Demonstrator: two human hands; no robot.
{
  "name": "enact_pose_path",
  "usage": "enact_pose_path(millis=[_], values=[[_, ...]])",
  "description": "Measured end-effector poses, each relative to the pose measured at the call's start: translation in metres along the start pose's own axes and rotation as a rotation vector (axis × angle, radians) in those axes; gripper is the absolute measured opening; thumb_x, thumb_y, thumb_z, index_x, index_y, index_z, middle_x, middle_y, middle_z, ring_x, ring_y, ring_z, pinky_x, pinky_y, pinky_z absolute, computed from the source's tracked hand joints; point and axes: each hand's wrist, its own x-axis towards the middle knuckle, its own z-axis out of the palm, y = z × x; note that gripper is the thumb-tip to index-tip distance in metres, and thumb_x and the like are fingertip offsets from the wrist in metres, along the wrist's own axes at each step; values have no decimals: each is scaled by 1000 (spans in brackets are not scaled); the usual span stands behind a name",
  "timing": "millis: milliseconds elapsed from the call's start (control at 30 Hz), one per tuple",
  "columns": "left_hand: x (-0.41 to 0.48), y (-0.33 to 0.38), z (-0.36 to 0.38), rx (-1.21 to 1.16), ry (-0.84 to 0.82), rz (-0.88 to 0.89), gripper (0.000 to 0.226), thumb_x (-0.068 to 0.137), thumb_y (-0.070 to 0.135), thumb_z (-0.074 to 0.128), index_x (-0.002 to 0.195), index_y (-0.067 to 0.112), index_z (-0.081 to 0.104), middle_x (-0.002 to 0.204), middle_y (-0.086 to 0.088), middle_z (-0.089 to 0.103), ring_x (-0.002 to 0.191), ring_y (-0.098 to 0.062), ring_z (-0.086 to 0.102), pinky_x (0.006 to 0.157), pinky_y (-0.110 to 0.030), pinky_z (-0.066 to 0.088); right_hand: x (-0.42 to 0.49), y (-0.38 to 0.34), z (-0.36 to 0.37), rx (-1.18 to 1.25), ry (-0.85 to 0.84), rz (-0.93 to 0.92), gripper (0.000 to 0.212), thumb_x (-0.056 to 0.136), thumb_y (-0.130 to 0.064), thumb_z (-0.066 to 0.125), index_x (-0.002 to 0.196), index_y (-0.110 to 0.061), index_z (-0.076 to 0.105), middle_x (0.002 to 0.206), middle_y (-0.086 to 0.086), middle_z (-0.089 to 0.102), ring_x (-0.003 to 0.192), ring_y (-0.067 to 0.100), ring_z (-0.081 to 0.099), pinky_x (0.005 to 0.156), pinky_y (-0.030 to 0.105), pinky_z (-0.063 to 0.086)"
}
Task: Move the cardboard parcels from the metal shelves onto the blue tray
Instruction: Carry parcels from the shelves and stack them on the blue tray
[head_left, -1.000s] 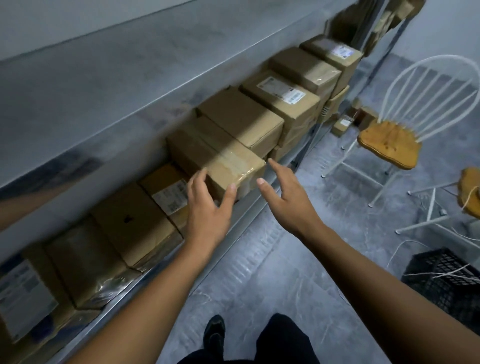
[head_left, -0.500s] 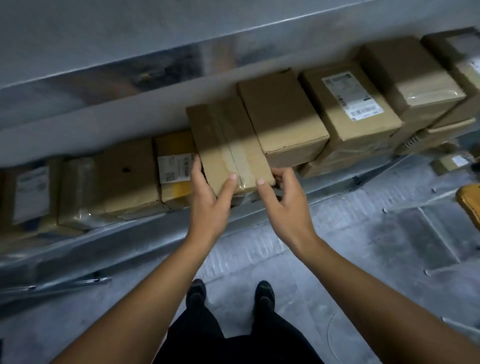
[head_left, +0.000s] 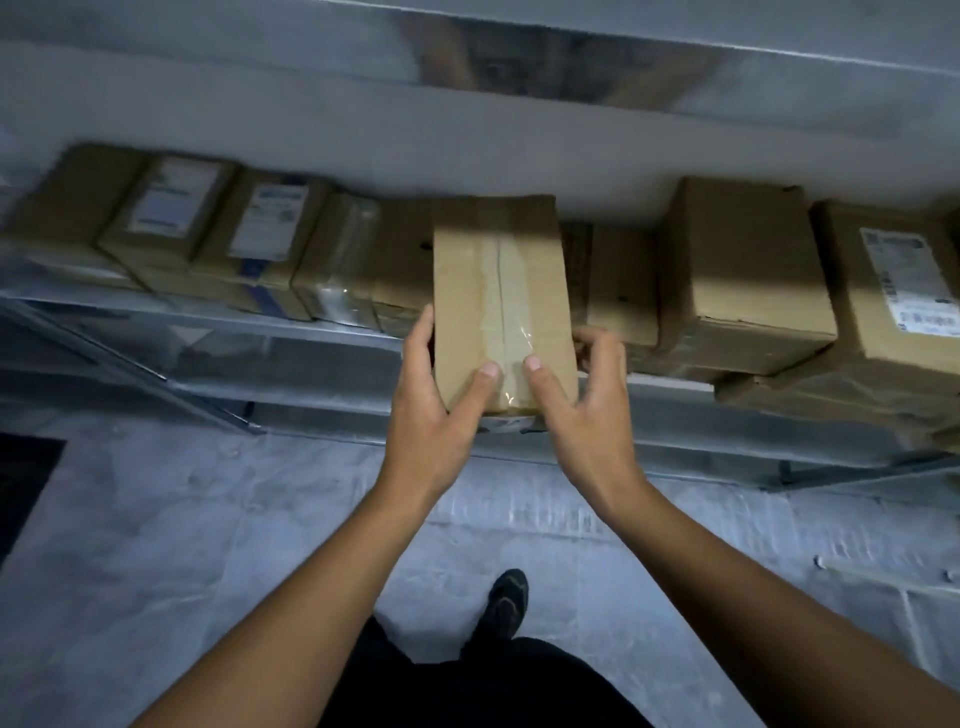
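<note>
Both left hand (head_left: 434, 415) and right hand (head_left: 584, 421), merely reaching earlier, now clamp the twelve-o'clock parcel (head_left: 501, 291); lifting it off the shelf (head_left: 218, 332) likely follows.

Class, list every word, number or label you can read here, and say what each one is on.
Nothing here is legible.
Far-left label on the first labelled parcel: blurred, unreadable.
Second label, with blue bands, on the next parcel: blurred, unreadable.
Right label on the far-right parcel: print too blurred to read.
Taped parcel, gripped by the left hand and right hand: no label visible.
</note>
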Motion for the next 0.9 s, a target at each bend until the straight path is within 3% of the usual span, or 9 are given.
enact_pose_path(millis=[167,300,433,533,700,900], values=[[-16,-15,-91,-14,190,7,78,92,48,69,158,38,28,145,17,54,127,-3,58,98,-30,56,-11,-37,85,3,-163,-129,53,89,-55,66,132,-31,47,132,-6,53,122,5,55,97,31,54],[-26,-26,-198,-8,340,11,68,90,51,69,149,50,34,137,24,59,120,2,61,87,-15,54,-31,-88,182,-20,-295,-232,71,86,-65,61,147,-32,42,135,-12,45,124,-6,49,91,5,44],[-36,-37,-318,5,469,-17,66,88,57,67,146,52,36,131,27,61,114,7,62,84,-16,55,-57,-142,287,-16,-406,-319,72,87,-67,60,148,-34,42,130,-14,44,122,-9,48,93,20,52],[-49,-50,-403,12,572,-23,71,88,60,66,150,51,32,135,26,59,117,8,60,88,-17,55,-77,-183,368,5,-495,-391,68,86,-65,59,143,-31,46,129,-11,46,120,-14,45,91,2,40],[-83,-65,-525,8,783,-30,73,90,58,67,153,48,31,129,41,55,115,13,59,84,-7,49,-115,-248,489,65,-685,-451,57,89,-60,56,137,-29,52,128,-8,51,120,-5,50,91,4,40],[-107,-82,-640,18,1010,-73,82,86,63,66,156,45,27,126,51,50,116,19,55,83,-3,47,-156,-306,612,81,-865,-552,59,92,-58,57,142,-27,50,129,-7,50,117,-15,46,90,-1,37]])
